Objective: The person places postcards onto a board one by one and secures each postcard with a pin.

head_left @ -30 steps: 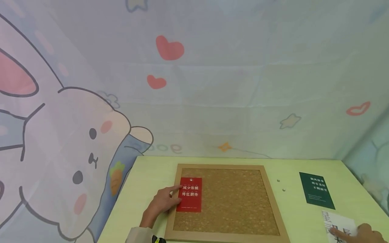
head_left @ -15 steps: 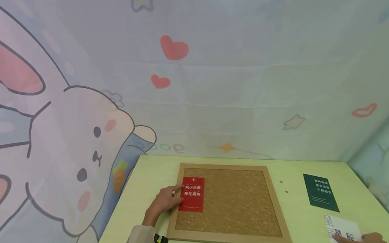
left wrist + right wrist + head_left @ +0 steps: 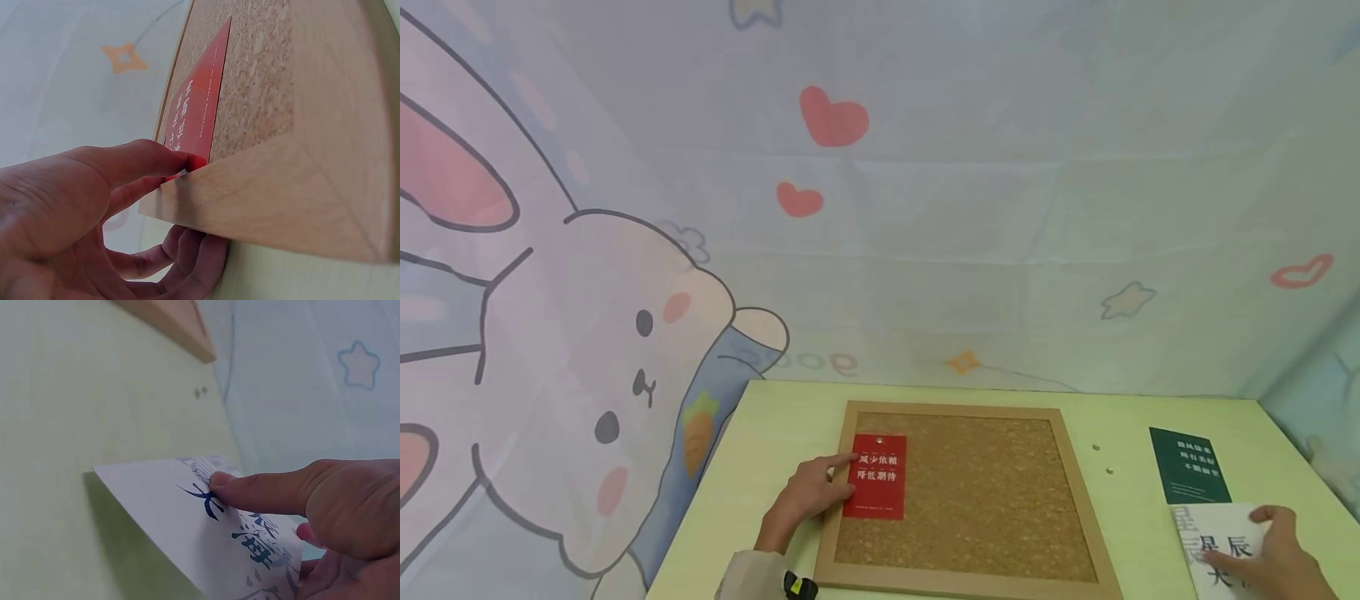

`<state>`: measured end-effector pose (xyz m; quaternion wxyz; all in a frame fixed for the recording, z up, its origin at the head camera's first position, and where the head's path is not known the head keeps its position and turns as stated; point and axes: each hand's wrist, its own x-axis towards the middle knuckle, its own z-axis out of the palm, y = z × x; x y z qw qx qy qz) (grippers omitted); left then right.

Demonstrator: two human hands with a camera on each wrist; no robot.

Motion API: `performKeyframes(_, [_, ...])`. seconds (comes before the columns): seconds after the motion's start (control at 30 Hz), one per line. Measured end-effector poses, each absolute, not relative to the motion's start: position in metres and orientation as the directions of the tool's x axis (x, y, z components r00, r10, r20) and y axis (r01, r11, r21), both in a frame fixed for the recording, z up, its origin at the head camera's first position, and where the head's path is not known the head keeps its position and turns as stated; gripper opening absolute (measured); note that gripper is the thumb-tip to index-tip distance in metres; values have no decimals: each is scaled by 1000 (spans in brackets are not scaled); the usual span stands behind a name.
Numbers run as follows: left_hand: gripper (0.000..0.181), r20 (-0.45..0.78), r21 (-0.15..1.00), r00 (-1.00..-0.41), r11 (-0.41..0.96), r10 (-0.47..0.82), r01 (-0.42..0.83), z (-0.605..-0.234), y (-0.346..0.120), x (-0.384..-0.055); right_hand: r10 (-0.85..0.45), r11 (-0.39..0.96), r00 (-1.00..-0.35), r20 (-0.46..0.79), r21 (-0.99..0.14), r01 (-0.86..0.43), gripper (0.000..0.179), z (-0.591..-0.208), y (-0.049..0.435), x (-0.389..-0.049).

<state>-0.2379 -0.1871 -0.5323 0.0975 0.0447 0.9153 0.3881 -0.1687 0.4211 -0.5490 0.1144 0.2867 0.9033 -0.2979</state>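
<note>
A red card (image 3: 874,492) with white characters lies at the left side of the cork board (image 3: 985,492), with a small pin (image 3: 879,441) at its top. My left hand (image 3: 808,493) touches the card's left edge with thumb and forefinger, and its other fingers curl beside the wooden frame (image 3: 250,206) in the left wrist view. At the lower right, my right hand (image 3: 1281,554) grips a white card (image 3: 1198,533) with dark characters. Its thumb (image 3: 250,489) presses on the printed face and the other fingers are at the far edge. The white card is tilted, casting a shadow on the table.
A dark green card (image 3: 1187,467) lies on the pale table (image 3: 790,417), its lower end beside the white card's top. Two small pins (image 3: 1102,459) sit right of the board. A patterned curtain (image 3: 940,208) hangs behind the table.
My right hand, earlier with a finger on the white card, has taken hold of it and moved it up and left toward the green card. My left hand stays at the red card.
</note>
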Motion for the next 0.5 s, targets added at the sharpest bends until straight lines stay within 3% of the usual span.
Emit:
performKeyframes(0.27, [60,-152,717,-976,697,158,1,-536,-189,-241,231,690,-932,-280,-628,359,117,-513,397,-190])
performKeyframes(0.5, [59,-163,715,-976,699,146,-15,-538,-188,-241,89,634,-987,-136,-757,162,106,-492,356,-206])
